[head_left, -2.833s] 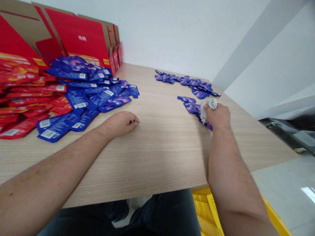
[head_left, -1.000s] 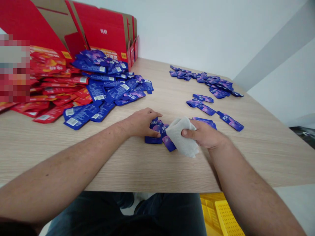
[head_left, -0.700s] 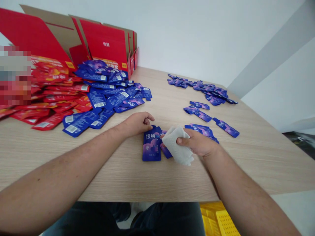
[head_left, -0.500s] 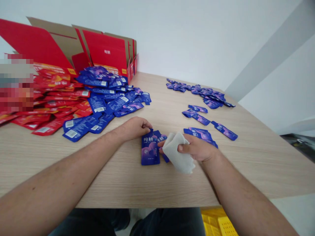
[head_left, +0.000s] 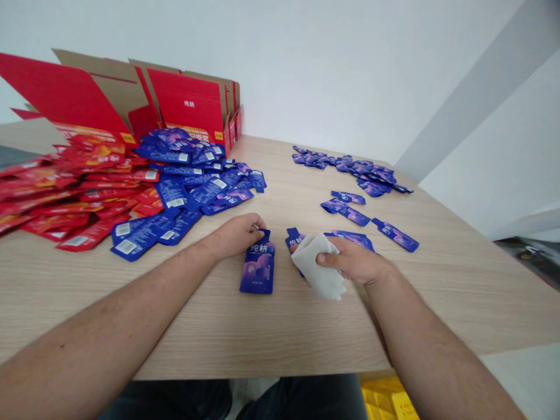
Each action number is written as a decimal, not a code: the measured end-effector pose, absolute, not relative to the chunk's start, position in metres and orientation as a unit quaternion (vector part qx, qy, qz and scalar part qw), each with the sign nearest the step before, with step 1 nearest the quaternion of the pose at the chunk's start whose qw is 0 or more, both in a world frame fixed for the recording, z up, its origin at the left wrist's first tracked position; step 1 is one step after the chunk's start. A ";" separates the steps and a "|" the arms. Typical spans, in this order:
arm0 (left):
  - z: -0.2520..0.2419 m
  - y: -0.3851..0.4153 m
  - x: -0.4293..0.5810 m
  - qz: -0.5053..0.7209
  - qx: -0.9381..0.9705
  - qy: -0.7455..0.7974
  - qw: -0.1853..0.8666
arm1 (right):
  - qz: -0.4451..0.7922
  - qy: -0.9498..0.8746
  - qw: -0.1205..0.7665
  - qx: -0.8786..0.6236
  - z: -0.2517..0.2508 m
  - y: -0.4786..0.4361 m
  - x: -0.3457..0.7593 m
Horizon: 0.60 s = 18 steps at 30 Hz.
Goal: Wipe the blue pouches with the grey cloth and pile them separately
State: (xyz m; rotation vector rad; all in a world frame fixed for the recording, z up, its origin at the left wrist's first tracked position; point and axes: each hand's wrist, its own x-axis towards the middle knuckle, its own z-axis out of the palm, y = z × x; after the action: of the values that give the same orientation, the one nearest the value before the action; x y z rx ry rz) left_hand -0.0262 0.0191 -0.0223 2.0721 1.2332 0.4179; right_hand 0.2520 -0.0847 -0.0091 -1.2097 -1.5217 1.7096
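Observation:
My left hand (head_left: 237, 235) rests on the wooden table with its fingertips pinching the top corner of a blue-purple sachet (head_left: 257, 269), which lies slightly tilted. My right hand (head_left: 353, 261) is closed around a crumpled white cloth (head_left: 318, 266). Another blue sachet (head_left: 295, 241) lies partly hidden beneath the cloth, and the cloth touches it. Just beyond my right hand is a further blue sachet (head_left: 350, 238), with its lower part hidden by my fingers.
A heap of red sachets (head_left: 74, 195) and a heap of blue sachets (head_left: 184, 189) lie at the left, before an opened red cardboard carton (head_left: 188, 102). Loose blue sachets (head_left: 394, 234) and a long scattered band (head_left: 345, 167) lie at the right. A yellow crate (head_left: 385, 396) sits below the table's near edge.
The sachet at my left hand has slid left and tilted, moving apart from the sachet under the cloth. My right hand and cloth have shifted slightly, and the view has tilted upward.

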 end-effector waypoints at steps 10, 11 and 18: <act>-0.018 0.019 -0.032 0.125 0.785 0.436 0.422 | 0.595 -0.529 0.299 -0.527 0.002 -0.082 0.273; -0.018 0.018 -0.032 0.120 0.789 0.436 0.417 | 0.592 -0.516 0.309 -0.536 0.002 -0.081 0.277; -0.015 0.016 -0.029 0.116 0.819 0.437 0.354 | 0.594 -0.449 0.374 -0.552 -0.001 -0.078 0.284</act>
State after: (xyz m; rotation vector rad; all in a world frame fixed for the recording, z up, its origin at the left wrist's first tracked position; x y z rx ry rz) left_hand -0.0289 0.0162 -0.0153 2.1179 1.1293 0.3000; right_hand 0.2836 -0.0782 -0.0009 -1.4145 -1.1501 1.5223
